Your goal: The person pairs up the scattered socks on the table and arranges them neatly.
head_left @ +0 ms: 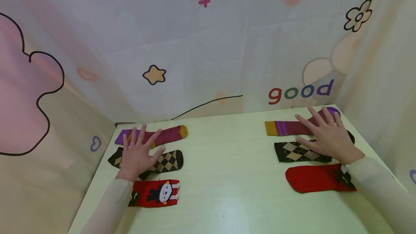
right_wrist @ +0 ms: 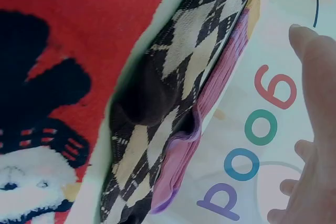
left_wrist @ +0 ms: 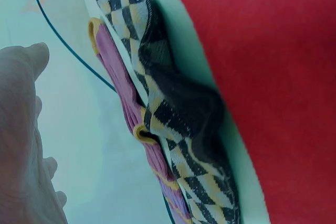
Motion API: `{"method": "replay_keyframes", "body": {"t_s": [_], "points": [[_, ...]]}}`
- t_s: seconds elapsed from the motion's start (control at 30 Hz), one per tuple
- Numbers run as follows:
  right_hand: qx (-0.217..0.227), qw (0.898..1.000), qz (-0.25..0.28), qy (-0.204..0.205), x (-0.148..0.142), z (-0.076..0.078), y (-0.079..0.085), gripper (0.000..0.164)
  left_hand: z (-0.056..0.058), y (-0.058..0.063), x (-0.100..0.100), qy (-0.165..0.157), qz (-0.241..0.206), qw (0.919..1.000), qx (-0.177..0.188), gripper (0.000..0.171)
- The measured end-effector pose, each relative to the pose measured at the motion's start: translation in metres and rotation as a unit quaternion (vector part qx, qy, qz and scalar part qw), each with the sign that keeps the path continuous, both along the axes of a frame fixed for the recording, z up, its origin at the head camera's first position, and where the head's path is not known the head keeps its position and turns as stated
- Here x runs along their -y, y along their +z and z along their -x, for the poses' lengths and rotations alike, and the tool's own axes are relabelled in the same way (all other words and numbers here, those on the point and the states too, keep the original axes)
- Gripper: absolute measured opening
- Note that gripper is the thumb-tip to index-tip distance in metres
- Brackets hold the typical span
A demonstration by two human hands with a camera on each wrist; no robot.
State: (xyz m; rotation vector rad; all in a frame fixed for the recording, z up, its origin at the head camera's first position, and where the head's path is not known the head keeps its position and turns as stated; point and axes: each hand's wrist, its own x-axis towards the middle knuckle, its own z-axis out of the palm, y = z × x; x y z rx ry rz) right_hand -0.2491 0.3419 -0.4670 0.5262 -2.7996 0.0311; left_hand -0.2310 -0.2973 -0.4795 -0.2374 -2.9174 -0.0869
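Observation:
My left hand (head_left: 138, 158), fingers spread, is over a black-and-tan argyle sock (head_left: 167, 162) on the left of the table. Beyond it lies a maroon sock with purple and mustard ends (head_left: 169, 135); nearer me is a red sock with an animal face (head_left: 156, 193). On the right, my right hand (head_left: 329, 138) spreads its fingers above another argyle sock (head_left: 294, 151) and a second maroon sock (head_left: 289, 128), hiding parts of both. A second red sock (head_left: 312, 179) lies below that wrist. In both wrist views the hands appear raised off the socks, holding nothing.
The pale table (head_left: 227, 169) has a bare stretch between the two columns of socks. A printed curtain (head_left: 195, 46) hangs along its back edge and down both sides, with the word "good" (head_left: 290, 93) at the right.

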Motion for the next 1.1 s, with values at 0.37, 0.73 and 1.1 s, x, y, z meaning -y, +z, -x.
{"method": "replay_keyframes", "body": {"t_s": [0.37, 0.73, 1.1], "points": [[0.007, 1.0, 0.007, 0.024, 0.024, 0.009, 0.015, 0.084, 0.005, 0.006, 0.008, 0.002, -0.014, 0.9999, 0.003, 0.077], [-0.02, 0.998, 0.016, 0.059, 0.054, 0.032, 0.023, 0.083, 0.006, 0.017, 0.017, 0.009, -0.034, 0.9994, 0.002, 0.074], [-0.02, 0.996, 0.023, 0.089, 0.09, 0.046, 0.022, 0.079, 0.007, 0.019, 0.028, 0.018, -0.023, 0.9996, 0.002, 0.075]]}}
